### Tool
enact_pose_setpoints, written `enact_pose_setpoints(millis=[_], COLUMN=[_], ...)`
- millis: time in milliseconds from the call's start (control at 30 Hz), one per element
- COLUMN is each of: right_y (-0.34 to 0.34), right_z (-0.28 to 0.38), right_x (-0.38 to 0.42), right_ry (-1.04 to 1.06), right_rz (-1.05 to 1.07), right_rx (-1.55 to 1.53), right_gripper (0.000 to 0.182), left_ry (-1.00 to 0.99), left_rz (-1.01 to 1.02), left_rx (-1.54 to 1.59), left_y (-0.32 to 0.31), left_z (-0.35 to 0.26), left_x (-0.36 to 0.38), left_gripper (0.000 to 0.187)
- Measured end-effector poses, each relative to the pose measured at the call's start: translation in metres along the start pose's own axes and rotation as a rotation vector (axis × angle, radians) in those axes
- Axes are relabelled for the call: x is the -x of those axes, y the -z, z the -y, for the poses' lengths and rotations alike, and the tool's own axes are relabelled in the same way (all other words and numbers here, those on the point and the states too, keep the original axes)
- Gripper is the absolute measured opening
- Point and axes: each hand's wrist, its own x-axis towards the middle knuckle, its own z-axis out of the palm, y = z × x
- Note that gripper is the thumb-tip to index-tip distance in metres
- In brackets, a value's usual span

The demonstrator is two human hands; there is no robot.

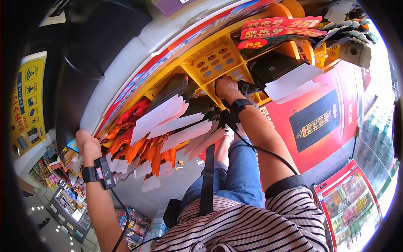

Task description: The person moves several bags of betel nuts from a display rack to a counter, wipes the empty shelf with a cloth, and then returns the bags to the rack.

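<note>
My right hand [227,88] is inside a compartment of the yellow plastic rack [200,59], its fingers curled and partly hidden against the perforated wall. Whatever those fingers hold cannot be made out. Beside that wrist lies a small dark packet [248,87]. At the far left end of the rack, my left hand [87,140] rests by the edge of the pale counter [98,94], its fingers bent away out of sight. Close to it hang orange packets [133,140]. Dark packets with white flaps [168,110] fill the compartments between my hands.
More dark packets with white flaps [289,80] sit right of my right hand, under red price signs [281,27]. A red poster panel [319,117] covers the front. A glass-door fridge [350,201] stands at lower right. Cables run from both wrist straps.
</note>
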Motion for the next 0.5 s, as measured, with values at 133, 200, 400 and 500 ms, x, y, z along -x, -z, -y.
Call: enact_pose_setpoints(millis=[133,200,400,500], right_y=[0.003,0.004,0.019,-0.008], right_z=[0.010,0.011,0.008,0.012], right_x=[0.000,-0.002,0.000,-0.016], right_ry=[0.166,0.176,0.290,0.265], right_rz=[0.213,0.312,0.405,0.371], right_rx=[0.025,0.074,0.239,0.275], right_gripper=[0.034,0.034,0.031,0.038], left_ry=[0.004,0.017,0.155,0.227], left_rz=[-0.010,-0.033,-0.110,-0.152], left_rx=[0.071,0.020,0.191,0.326], left_y=[-0.003,0.001,-0.009,-0.013], left_z=[-0.011,-0.012,-0.003,-0.008], left_x=[0.015,0.020,-0.006,0.001], left_gripper=[0.039,0.038,0.034,0.030])
